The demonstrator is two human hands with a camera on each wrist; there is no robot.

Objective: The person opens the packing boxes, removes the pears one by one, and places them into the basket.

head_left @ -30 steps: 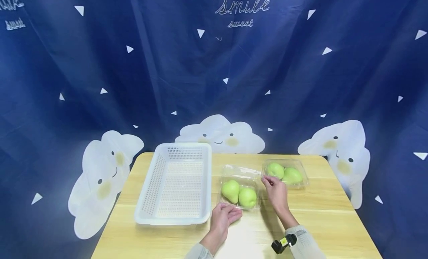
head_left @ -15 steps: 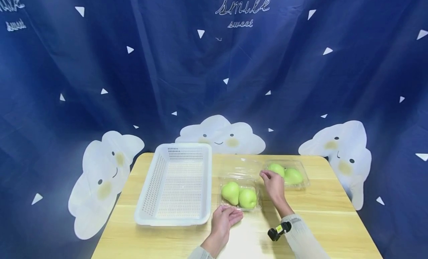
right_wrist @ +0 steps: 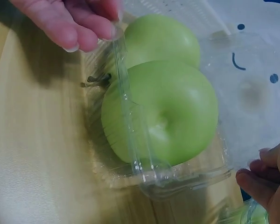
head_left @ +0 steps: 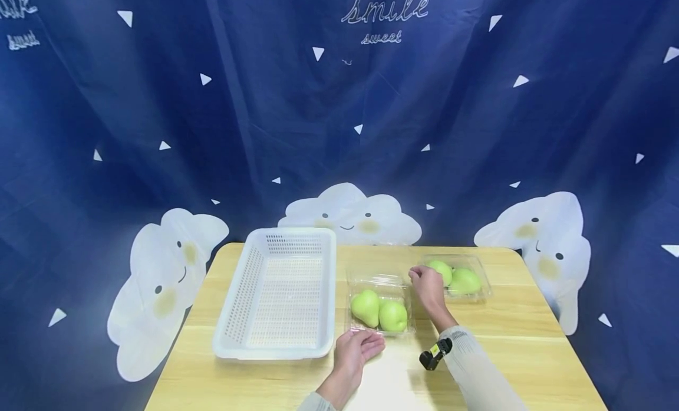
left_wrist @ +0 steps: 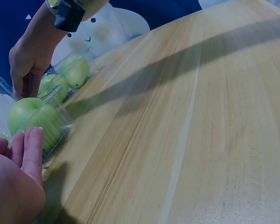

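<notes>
Two green pears, one at left point(head_left: 365, 308) and one at right point(head_left: 393, 315), lie in a clear plastic clamshell box point(right_wrist: 136, 135) on the table. Its transparent lid point(head_left: 379, 276) is raised behind the pears. At the box's front edge, my left hand point(head_left: 356, 353) pinches the rim between thumb and fingers, as the right wrist view shows. My right hand point(head_left: 431, 293) pinches the lid's right corner with thumb and forefinger. The lid's outline is faint in the head view. Beyond my right hand stands a second clear box point(head_left: 484, 287) with two green pears point(head_left: 464, 280).
A white perforated plastic basket point(head_left: 223, 340) stands left of the box, with nothing visible in it. All of this rests on a pale wooden table point(head_left: 520, 346). A dark blue curtain point(head_left: 339, 104) with printed clouds hangs behind.
My right hand has moved slightly left and away from me. The lid has swung up and back from the pears. My left hand has stayed nearly in place.
</notes>
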